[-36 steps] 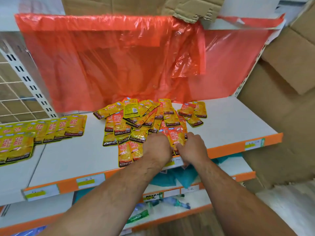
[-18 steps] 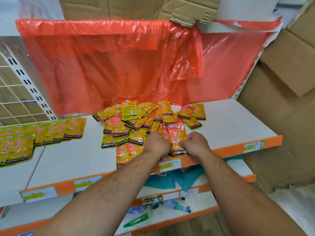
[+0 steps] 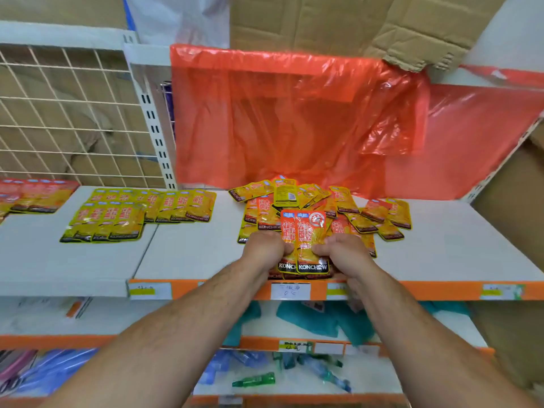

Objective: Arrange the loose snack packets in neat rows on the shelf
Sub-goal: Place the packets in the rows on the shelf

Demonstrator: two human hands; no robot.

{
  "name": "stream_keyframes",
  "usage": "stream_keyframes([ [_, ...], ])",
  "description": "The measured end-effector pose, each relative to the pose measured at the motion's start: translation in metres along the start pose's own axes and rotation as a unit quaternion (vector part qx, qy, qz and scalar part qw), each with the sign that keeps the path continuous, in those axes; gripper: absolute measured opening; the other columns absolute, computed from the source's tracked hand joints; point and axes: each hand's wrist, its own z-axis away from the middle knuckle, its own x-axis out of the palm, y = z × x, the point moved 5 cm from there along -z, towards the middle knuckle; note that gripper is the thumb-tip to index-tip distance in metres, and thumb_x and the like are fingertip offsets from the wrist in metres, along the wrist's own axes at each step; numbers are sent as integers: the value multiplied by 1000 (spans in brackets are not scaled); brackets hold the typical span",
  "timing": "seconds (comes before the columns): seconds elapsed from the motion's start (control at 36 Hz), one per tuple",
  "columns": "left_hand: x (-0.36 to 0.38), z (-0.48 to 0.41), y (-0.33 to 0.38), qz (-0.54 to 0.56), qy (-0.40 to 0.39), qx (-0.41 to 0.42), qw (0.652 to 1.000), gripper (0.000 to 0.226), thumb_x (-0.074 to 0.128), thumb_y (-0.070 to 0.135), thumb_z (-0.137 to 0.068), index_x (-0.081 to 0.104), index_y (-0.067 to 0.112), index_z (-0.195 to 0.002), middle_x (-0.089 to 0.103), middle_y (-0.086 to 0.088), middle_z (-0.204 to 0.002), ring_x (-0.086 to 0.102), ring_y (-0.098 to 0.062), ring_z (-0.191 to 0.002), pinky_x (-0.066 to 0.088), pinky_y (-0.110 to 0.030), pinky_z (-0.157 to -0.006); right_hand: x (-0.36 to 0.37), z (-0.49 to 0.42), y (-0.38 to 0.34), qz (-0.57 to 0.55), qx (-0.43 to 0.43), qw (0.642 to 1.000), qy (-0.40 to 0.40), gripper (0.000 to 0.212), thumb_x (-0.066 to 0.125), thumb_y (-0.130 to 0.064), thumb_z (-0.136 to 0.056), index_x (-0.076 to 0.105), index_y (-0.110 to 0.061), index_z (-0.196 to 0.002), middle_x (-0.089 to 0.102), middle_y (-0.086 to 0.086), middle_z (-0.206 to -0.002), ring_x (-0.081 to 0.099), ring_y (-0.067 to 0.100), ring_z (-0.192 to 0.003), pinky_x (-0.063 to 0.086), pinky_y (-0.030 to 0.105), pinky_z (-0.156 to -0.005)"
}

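A loose heap of yellow and orange snack packets [image 3: 318,201] lies on the white shelf [image 3: 191,254] in front of a red plastic sheet. My left hand [image 3: 265,248] and my right hand [image 3: 341,254] grip a small stack of packets [image 3: 304,242] from both sides, just above the shelf's front edge, with the printed faces up. Neat overlapping rows of packets [image 3: 141,213] lie to the left on the same shelf level. More packets [image 3: 32,192] sit at the far left.
The red plastic sheet [image 3: 294,119] hangs behind the heap. A wire grid panel [image 3: 73,113] backs the left bay. Cardboard [image 3: 338,25] stands above and on the right. Lower shelves hold teal packs [image 3: 323,319] and small bottles [image 3: 256,379]. The shelf's orange edge strip [image 3: 441,290] carries price labels.
Both hands gathered packets from the heap's front and lifted them toward the shelf edge as a stack. The view swung left, so the arranged rows now show fully.
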Motion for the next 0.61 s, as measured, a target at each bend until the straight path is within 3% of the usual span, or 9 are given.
stream_keyframes([
  [0.06,-28,5,-8,15,12,-11,1000,15,68,4,-84,59,14,-78,68,-10,-85,66,-24,-74,58,-37,-71,26,7,-11,19,-20,999,-19,26,81,-13,-73,55,-12,-72,52,7,-79,51,20,-69,37,29,-60],
  [0.22,-125,22,-37,53,73,-17,996,8,71,4,-83,66,9,-78,70,-9,-81,62,-20,-62,47,-25,-52,119,34,-41,47,-51,994,-84,27,83,-10,-72,56,-14,-70,55,8,-68,47,18,-56,36,31,-59],
  [0.31,-178,33,-52,83,97,-25,991,2,69,2,-83,68,4,-84,72,-14,-88,67,-25,-70,58,-36,-67,174,48,-51,55,-43,991,-118,30,83,-11,-72,55,-15,-63,58,10,-63,47,17,-44,37,28,-51],
  [0.42,-255,43,-74,75,128,-25,989,9,69,7,-82,69,1,-89,73,-17,-94,70,-35,-91,56,-54,-84,249,74,-67,57,-49,984,-162,28,84,-10,-73,57,-11,-66,63,12,-63,49,14,-39,37,25,-43],
  [0.47,-294,50,-83,71,137,-19,988,4,70,8,-83,68,4,-81,73,-19,-95,70,-36,-93,56,-54,-85,286,90,-77,61,-61,981,-175,26,83,-10,-74,58,-11,-69,64,8,-61,53,12,-39,41,22,-42],
  [0.56,-352,63,-96,91,147,-12,985,6,66,5,-86,67,6,-92,71,-15,-91,69,-29,-81,59,-39,-75,339,115,-90,52,-73,976,-197,23,80,-7,-77,59,-9,-67,62,8,-60,54,14,-44,40,18,-43],
  [0.61,-390,65,-108,98,152,-8,983,11,69,4,-83,69,0,-93,72,-17,-92,71,-31,-84,59,-44,-79,373,129,-99,53,-82,973,-210,21,79,-9,-78,61,-9,-67,61,12,-66,52,19,-58,37,24,-51],
])
